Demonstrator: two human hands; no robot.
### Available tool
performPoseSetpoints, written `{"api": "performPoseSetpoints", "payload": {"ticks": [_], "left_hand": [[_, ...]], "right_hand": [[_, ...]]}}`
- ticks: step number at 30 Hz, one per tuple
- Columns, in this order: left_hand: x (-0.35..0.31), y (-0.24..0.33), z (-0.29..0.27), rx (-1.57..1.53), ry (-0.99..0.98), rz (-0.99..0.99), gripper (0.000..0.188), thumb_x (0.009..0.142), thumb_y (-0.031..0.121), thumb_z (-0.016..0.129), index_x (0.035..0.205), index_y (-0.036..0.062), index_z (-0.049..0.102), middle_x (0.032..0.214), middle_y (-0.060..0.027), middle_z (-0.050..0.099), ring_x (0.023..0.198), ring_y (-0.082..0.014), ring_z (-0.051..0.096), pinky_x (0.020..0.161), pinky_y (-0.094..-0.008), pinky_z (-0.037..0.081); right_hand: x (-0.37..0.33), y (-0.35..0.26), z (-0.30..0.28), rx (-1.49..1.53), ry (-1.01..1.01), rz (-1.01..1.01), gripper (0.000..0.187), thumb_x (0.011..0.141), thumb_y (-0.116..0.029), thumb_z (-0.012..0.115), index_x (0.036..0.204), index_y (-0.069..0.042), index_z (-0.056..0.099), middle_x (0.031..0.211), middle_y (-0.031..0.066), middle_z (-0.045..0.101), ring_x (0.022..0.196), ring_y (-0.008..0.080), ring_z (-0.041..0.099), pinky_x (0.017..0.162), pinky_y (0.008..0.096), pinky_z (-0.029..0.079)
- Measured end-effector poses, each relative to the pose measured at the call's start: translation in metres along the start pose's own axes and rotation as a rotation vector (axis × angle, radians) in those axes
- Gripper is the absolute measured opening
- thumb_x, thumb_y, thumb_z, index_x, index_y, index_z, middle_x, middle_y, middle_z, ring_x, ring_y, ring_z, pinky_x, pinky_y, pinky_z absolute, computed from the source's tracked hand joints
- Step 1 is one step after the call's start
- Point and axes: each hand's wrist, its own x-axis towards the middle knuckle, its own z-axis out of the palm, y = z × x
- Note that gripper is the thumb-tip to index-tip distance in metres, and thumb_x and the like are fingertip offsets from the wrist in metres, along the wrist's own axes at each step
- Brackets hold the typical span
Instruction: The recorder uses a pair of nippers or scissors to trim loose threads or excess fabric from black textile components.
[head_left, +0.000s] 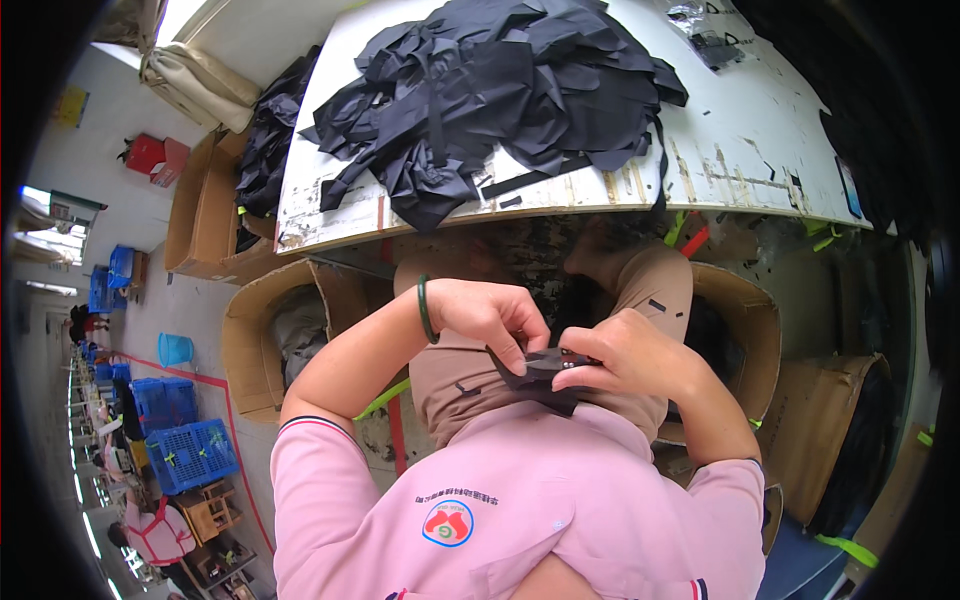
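A small black fabric piece (540, 368) is held between my two hands, just above my lap. The thumb and fingers of my left hand (487, 318) pinch its left end; a dark green bangle (427, 310) circles that wrist. My right hand (640, 352) grips the other end between thumb and curled fingers. Small shiny metal spots show by the right fingertips, too small to identify. Beyond my knees, a big heap of black cut fabric pieces (490, 90) covers much of the white table (735, 150).
Cardboard boxes (245, 340) flank my legs, the left one with grey cloth inside. Another carton (205, 200) stands left of the table beside dark fabric. Clear plastic bags (712, 45) lie on the table's far right. Blue crates (190, 455) and people are farther left.
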Motion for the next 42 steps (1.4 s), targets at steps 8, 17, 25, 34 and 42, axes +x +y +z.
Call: {"api": "performPoseSetpoints", "payload": {"ticks": [8,17,25,34,42], "left_hand": [[0.021,-0.009,0.007,-0.052,0.032,0.117,0.013,0.078,0.006,0.072,0.085,-0.0036,0.066,0.077,-0.0036,0.066,0.072,-0.0095,0.058,0.066,-0.0261,0.045],[0.009,-0.020,0.019,-0.322,0.731,0.504,0.012,0.072,-0.002,0.069,0.084,-0.0019,0.069,0.077,-0.0041,0.067,0.070,-0.0091,0.059,0.067,-0.0222,0.046],[0.021,-0.021,0.033,-0.186,0.621,0.534,0.013,0.077,0.000,0.069,0.089,-0.0020,0.066,0.081,-0.0041,0.066,0.074,-0.0085,0.060,0.068,-0.0226,0.049],[0.013,-0.032,0.035,-0.171,0.656,0.555,0.012,0.082,-0.001,0.066,0.093,-0.0045,0.066,0.096,-0.0068,0.062,0.089,-0.0124,0.059,0.079,-0.0260,0.047],[0.013,-0.035,0.034,-0.364,0.917,0.633,0.008,0.080,-0.002,0.064,0.087,0.0000,0.067,0.094,-0.0072,0.063,0.088,-0.0145,0.059,0.083,-0.0280,0.046]], "right_hand": [[-0.022,0.004,0.009,0.093,0.132,0.181,0.037,0.075,-0.030,0.077,0.075,-0.002,0.053,0.057,0.0150,0.052,0.051,0.0340,0.051,0.048,0.0371,0.039],[-0.005,0.012,0.020,0.328,0.535,0.278,0.029,0.081,-0.017,0.073,0.079,-0.003,0.047,0.063,-0.0026,0.039,0.059,0.0066,0.035,0.052,0.0239,0.030],[0.000,0.023,0.028,0.665,0.535,0.300,0.021,0.085,-0.016,0.070,0.092,-0.003,0.055,0.076,-0.0066,0.045,0.066,0.0025,0.038,0.057,0.0173,0.029],[0.009,0.016,0.030,0.925,0.648,0.360,0.015,0.096,-0.015,0.054,0.084,-0.005,0.056,0.061,-0.0073,0.044,0.045,-0.0013,0.033,0.041,0.0176,0.021],[-0.004,0.014,0.024,0.073,0.582,0.231,0.031,0.080,-0.030,0.075,0.082,-0.005,0.058,0.062,0.0070,0.059,0.051,0.0227,0.057,0.049,0.0317,0.043]]}}
